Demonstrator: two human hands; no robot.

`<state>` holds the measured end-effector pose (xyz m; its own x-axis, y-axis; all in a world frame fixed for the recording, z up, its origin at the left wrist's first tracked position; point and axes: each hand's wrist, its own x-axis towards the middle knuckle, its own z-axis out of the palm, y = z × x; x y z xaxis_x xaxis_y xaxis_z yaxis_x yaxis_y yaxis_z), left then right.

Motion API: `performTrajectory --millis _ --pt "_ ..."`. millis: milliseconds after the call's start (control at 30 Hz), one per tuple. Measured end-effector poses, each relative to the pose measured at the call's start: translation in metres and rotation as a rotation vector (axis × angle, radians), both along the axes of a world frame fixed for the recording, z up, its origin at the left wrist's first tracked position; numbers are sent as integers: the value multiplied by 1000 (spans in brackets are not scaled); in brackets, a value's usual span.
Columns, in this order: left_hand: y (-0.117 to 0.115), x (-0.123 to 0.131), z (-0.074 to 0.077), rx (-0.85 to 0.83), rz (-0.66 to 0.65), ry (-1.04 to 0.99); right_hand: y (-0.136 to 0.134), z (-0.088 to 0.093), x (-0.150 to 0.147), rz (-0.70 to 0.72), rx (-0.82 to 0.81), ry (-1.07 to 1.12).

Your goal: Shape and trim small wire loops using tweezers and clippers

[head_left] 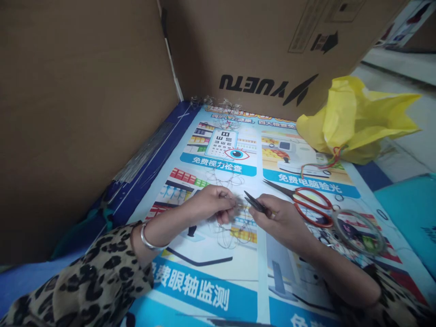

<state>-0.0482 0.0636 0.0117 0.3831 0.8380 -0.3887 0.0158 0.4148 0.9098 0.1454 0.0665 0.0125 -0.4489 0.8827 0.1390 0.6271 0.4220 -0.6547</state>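
Far L, a brown cardboard panel (pixel 75 113) walled the workspace, w/ teal-handled pliers (pixel 107 213) by its foot & a bundle of straight wires (pixel 145 154) lying alongside. Next came the L hand (pixel 218 204), bangle (pixel 152 240) on wrist, thumb & fingers pinched on a thin wire piece (pixel 229 236); its loops spread below the fingers, over the printed poster (pixel 262 254). Wire looked v. light, springy & prob. easy to kink, loops esp.; best hold seemed a fingertip pinch at the gathered part, b/c squeezing a loop would likely bend it. Surface prob. smooth, so might roll in a loose grip. Just R of that, a dark pointed tool (pixel 255 202) aimed at the L fingertips; couldn't tell if its tips touched wire. R hand (pixel 279 220) was wrapped round it, near the L but apart. Further R: red-handled scissors (pixel 295 194), points away from the person, then coloured strings (pixel 336 156) by a crumpled yellow bag (pixel 354 118), & a grey ring-shaped roll (pixel 379 240) nearer the R forearm.
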Motion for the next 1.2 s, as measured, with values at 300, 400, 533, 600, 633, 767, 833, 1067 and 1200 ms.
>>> performTrajectory --millis 300,400,533,600,633,767,833,1067,1200 --pt "1 0 -3 13 7 1 0 -3 2 -44 -38 13" --pt "2 -1 -5 24 25 -1 0 -4 2 -81 -39 2" --pt "2 -2 -6 30 33 -15 0 -3 3 -97 -68 14" --pt "2 -3 -6 33 34 -31 0 -3 3 -102 -85 25" --pt "2 -3 -6 32 33 -48 1 -3 3 -104 -92 29" --pt "2 -4 -3 -8 20 -138 1 -2 3 -117 -108 30" --pt "3 -4 -3 -16 5 -154 1 -1 2 -116 -105 20" --pt "3 -5 -4 4 -22 -164 1 -2 2 -92 -88 11" --pt "3 -5 -7 22 -21 -177 1 -3 3 -86 -85 3"
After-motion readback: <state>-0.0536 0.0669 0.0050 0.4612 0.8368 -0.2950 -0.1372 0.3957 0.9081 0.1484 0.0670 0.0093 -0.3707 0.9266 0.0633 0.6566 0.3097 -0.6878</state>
